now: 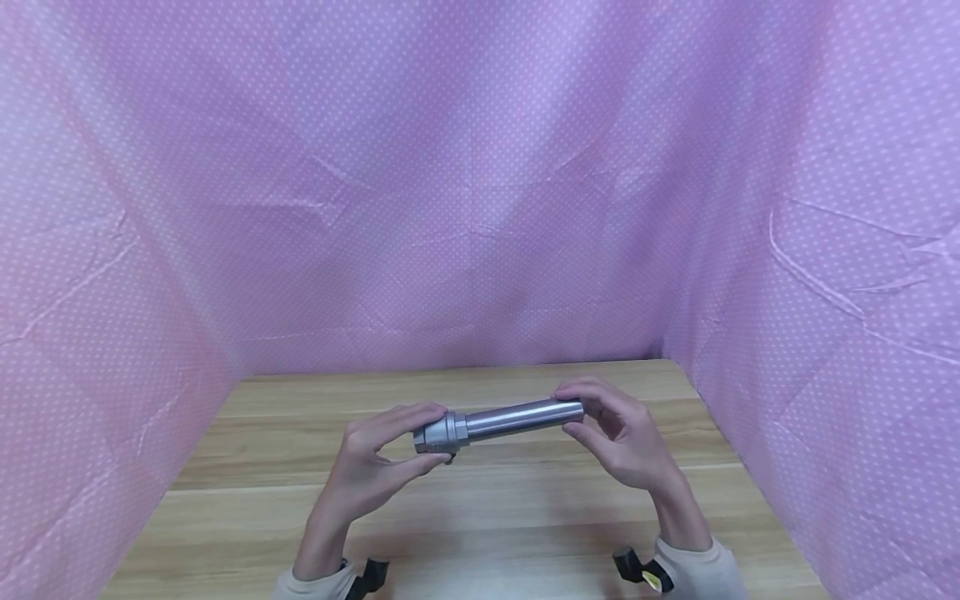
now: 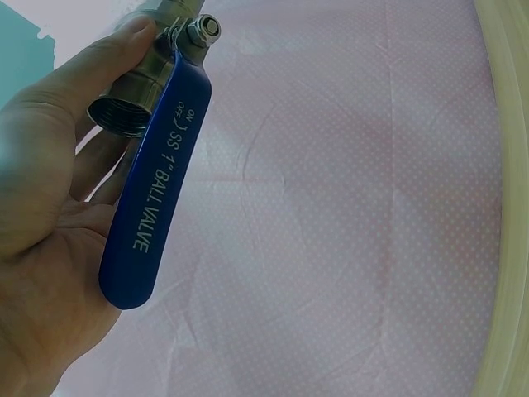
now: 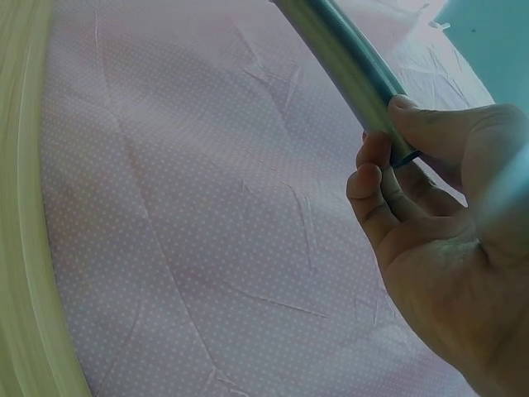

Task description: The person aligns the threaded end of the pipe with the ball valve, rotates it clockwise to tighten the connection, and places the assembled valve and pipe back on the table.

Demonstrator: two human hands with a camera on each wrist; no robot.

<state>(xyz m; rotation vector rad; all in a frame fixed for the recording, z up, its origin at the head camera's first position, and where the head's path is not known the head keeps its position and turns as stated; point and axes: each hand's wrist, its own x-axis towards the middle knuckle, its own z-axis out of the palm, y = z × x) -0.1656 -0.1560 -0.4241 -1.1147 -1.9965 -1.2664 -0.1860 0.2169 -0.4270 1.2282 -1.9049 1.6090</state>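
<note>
A metal ball valve [image 1: 441, 432] is joined to a long steel pipe [image 1: 517, 419], the two held almost level above the table with the pipe end slightly higher. My left hand [image 1: 375, 462] grips the valve body between thumb and fingers. In the left wrist view the valve's blue lever [image 2: 157, 182] bears the words "SS 1" BALL VALVE", and a threaded opening [image 2: 124, 114] shows beside it. My right hand [image 1: 622, 433] pinches the pipe's free end; the right wrist view shows the thumb and fingertips around the pipe [image 3: 351, 70].
Below the hands lies a wood-grain table [image 1: 510, 517]. Pink polka-dot cloth [image 1: 465, 208] hangs behind it and on both sides. A black wrist strap mount sits at each sleeve cuff [image 1: 697, 571].
</note>
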